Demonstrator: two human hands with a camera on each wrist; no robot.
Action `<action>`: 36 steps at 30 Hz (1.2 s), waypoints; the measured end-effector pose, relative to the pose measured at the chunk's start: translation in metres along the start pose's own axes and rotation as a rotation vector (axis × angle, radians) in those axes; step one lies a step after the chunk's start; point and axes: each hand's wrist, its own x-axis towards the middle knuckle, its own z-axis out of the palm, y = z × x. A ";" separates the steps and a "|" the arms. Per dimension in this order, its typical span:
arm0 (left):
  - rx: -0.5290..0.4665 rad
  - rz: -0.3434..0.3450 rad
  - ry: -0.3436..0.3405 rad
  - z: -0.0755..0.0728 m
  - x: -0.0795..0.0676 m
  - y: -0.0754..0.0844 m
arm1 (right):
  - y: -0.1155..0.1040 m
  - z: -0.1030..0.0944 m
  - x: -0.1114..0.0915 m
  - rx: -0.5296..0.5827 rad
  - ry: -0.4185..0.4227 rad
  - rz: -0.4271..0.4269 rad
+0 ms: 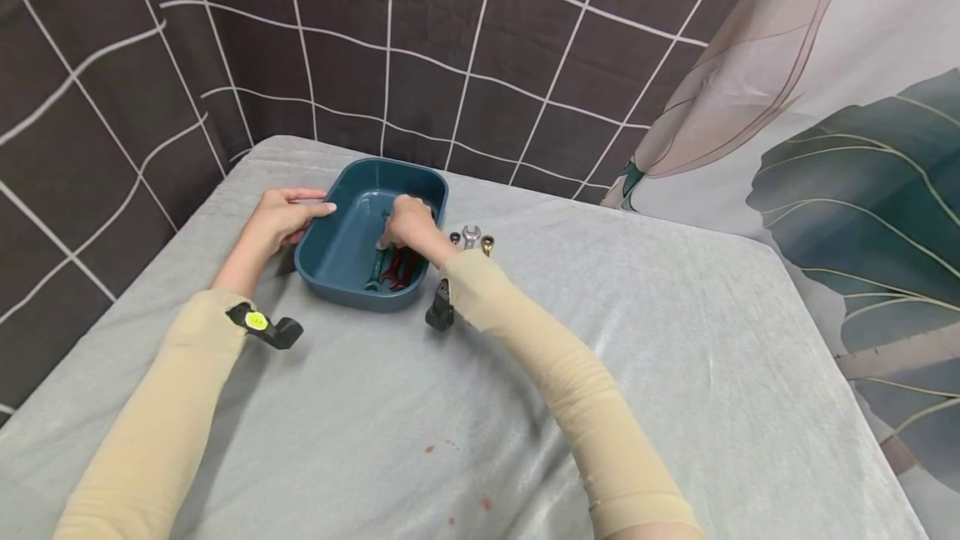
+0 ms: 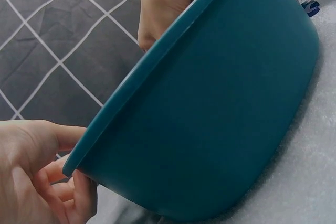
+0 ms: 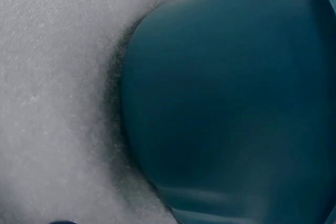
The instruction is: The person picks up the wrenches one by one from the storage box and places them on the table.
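A teal plastic tub (image 1: 341, 232) stands on the cloth-covered table. My left hand (image 1: 283, 215) grips its left rim; in the left wrist view the thumb lies over the rim and the fingers curl below it. My right hand (image 1: 408, 222) reaches down into the tub, thumb and fingers at the upper part of a green wrench (image 1: 376, 272), which it pinches. Beside that lie red wrenches (image 1: 392, 272), partly covered by the hand and wrist. In the right wrist view only the tub's outer wall (image 3: 226, 98) shows, hiding the fingers.
Just right of the tub, several wrenches lie on the grey cloth (image 1: 637, 315), among them a silver wrench (image 1: 471, 236) and a gold-coloured wrench (image 1: 487, 245), partly hidden by my right forearm. A dark grid-patterned curtain (image 1: 435, 40) hangs behind the table.
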 end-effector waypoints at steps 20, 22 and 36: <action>0.000 -0.003 -0.003 0.000 0.003 -0.001 | -0.002 0.000 -0.001 0.167 -0.004 0.126; 0.001 0.000 -0.004 -0.001 0.002 -0.001 | -0.001 -0.001 -0.001 0.168 -0.005 0.115; 0.013 0.005 -0.003 -0.001 0.000 0.000 | -0.002 -0.001 0.015 0.118 -0.018 0.141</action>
